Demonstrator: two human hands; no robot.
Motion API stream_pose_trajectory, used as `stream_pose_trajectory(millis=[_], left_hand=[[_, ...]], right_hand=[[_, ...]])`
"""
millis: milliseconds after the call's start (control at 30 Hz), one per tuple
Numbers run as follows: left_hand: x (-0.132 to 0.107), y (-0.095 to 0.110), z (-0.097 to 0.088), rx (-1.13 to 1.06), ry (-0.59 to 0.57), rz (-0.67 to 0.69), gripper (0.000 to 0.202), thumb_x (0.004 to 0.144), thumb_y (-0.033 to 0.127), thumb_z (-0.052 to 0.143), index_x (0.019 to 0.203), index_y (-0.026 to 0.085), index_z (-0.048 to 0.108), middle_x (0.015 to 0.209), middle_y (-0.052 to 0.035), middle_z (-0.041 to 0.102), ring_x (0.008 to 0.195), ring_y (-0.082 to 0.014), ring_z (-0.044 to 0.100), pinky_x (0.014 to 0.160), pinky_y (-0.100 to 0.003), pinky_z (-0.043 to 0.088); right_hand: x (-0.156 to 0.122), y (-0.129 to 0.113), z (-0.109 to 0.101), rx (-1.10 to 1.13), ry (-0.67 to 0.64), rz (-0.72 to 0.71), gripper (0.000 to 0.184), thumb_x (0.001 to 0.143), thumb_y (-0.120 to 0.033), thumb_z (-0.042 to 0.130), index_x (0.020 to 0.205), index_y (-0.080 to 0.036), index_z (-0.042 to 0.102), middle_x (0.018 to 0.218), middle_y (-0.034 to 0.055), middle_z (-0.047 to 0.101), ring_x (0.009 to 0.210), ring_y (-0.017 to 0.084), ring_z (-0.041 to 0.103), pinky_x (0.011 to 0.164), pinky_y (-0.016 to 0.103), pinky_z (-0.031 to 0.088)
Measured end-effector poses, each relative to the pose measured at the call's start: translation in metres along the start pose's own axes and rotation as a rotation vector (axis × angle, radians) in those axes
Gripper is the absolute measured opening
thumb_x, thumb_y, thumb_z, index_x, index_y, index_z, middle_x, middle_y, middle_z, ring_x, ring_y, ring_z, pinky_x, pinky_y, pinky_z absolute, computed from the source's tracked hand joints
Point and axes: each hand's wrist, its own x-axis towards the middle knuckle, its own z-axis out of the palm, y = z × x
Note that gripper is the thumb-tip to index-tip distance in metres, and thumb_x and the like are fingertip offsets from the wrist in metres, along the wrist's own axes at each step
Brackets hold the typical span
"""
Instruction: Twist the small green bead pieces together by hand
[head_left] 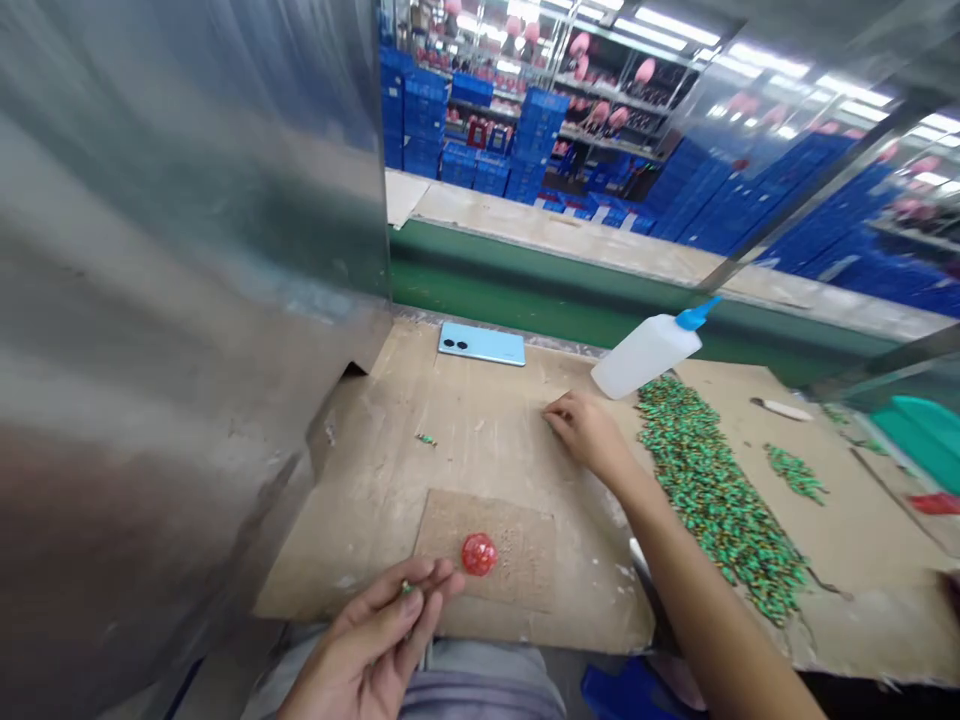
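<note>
My left hand (382,635) is near the table's front edge, its thumb and fingers closed on a small green piece (406,587). Most of that piece is hidden by the fingers. Just beyond its fingertips, a translucent red round thing (478,554) rests on a cardboard sheet (529,585). My right hand (581,430) reaches over the middle of the table, fingertips pinched together low over the surface; anything between them is too small to make out. A single green piece with dark ends (426,439) lies left of it.
A long heap of green pieces (705,490) lies beside my right forearm, with a smaller pile (795,472) further right. A white bottle with a blue nozzle (646,352) leans behind. A light-blue phone (481,344) lies at the back. A metal panel (187,300) walls the left.
</note>
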Motion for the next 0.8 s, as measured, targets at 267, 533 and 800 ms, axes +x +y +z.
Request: stream_pose_trajectory(millis=[267, 533, 800], left_hand=[[-0.006, -0.002, 0.016, 0.039, -0.105, -0.052, 0.015, 0.1, 0.003, 0.067, 0.097, 0.008, 0.081, 0.102, -0.0148, 0.086, 0.087, -0.0201, 0.086, 0.067, -0.015, 0.068], [-0.005, -0.005, 0.012, -0.016, -0.205, -0.054, 0.013, 0.099, 0.009, 0.072, 0.098, 0.008, 0.084, 0.099, -0.0118, 0.087, 0.094, -0.0213, 0.085, 0.079, -0.018, 0.069], [-0.005, -0.001, 0.01, 0.059, -0.196, -0.084, 0.01, 0.086, 0.017, 0.089, 0.093, 0.012, 0.083, 0.092, -0.0085, 0.084, 0.078, -0.0145, 0.081, 0.065, -0.013, 0.061]], right_hand=[[-0.004, 0.01, 0.001, 0.012, -0.022, 0.007, 0.018, 0.104, -0.034, 0.07, 0.107, -0.016, 0.072, 0.111, 0.0058, 0.074, 0.104, 0.023, 0.072, 0.096, 0.046, 0.059], [-0.005, -0.003, -0.008, 0.1, -0.017, 0.04, 0.018, 0.097, -0.024, 0.06, 0.082, -0.019, 0.069, 0.094, 0.0115, 0.077, 0.098, 0.029, 0.071, 0.091, 0.043, 0.052], [-0.024, -0.026, -0.033, 0.423, 0.085, 0.171, 0.022, 0.095, -0.036, 0.064, 0.096, -0.015, 0.074, 0.084, 0.0056, 0.074, 0.079, 0.018, 0.068, 0.076, 0.037, 0.049]])
